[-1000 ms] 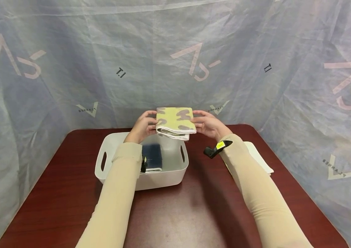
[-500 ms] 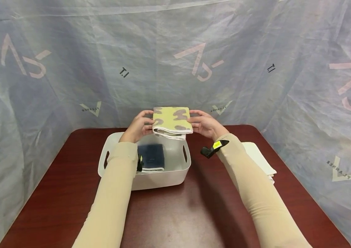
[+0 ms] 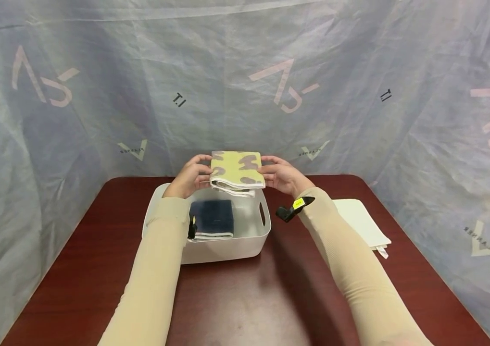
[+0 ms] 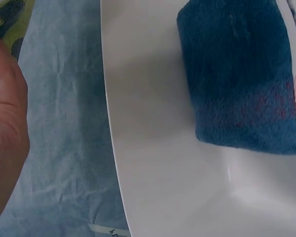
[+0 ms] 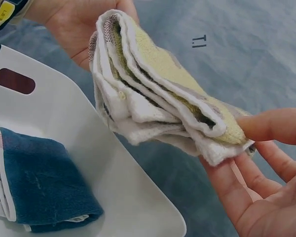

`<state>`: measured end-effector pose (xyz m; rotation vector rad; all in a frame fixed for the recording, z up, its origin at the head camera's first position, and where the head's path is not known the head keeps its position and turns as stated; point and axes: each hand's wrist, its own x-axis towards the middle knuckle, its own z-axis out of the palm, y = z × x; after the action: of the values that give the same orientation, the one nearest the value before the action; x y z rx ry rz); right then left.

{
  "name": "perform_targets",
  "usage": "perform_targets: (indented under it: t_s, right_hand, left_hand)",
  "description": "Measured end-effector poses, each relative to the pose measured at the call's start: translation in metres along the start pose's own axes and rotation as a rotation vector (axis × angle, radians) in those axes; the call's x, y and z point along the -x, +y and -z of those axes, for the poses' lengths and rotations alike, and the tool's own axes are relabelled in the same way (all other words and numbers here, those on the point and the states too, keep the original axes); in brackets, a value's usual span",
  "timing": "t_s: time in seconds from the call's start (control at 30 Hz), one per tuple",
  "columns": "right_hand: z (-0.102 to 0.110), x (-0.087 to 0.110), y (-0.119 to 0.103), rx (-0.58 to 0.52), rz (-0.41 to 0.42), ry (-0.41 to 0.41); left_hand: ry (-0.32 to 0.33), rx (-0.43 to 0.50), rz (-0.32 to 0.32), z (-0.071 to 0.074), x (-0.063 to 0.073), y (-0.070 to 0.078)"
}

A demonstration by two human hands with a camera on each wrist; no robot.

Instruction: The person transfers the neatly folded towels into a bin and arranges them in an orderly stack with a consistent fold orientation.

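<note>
Left of centre in the head view, a white bin [image 3: 227,251] holds a folded navy towel [image 3: 213,217]. Above, the left hand [image 3: 187,179] pinches one end of a folded yellow-and-grey towel [image 3: 236,168], raised mid-frame, seemingly over the bin's back rim. The right hand [image 3: 285,177] pinches its other end; a white cloth [image 3: 362,222] lies farther right.

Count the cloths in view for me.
3 visible: the yellow cloth held between the left hand and right hand, the blue cloth in the basket, the white cloth on the table at right. More may be hidden underneath.
</note>
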<state>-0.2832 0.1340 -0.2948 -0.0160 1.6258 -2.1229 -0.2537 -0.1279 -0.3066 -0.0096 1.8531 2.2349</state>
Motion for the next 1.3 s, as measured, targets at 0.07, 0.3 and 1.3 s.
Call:
perform_targets:
  t_s: [0.07, 0.3, 1.3]
  right_hand:
    - [-0.001, -0.002, 0.002, -0.003, -0.003, -0.005]
    - [-0.003, -0.005, 0.01, 0.019, -0.026, -0.002]
    - [-0.012, -0.017, 0.028, 0.05, -0.075, 0.022]
  left_hand:
    - [0.006, -0.005, 0.002, 0.001, 0.0, 0.001]
    - [0.021, -0.009, 0.033, 0.005, 0.001, -0.002]
    - [0.03, -0.098, 0.103, 0.019, 0.004, -0.011]
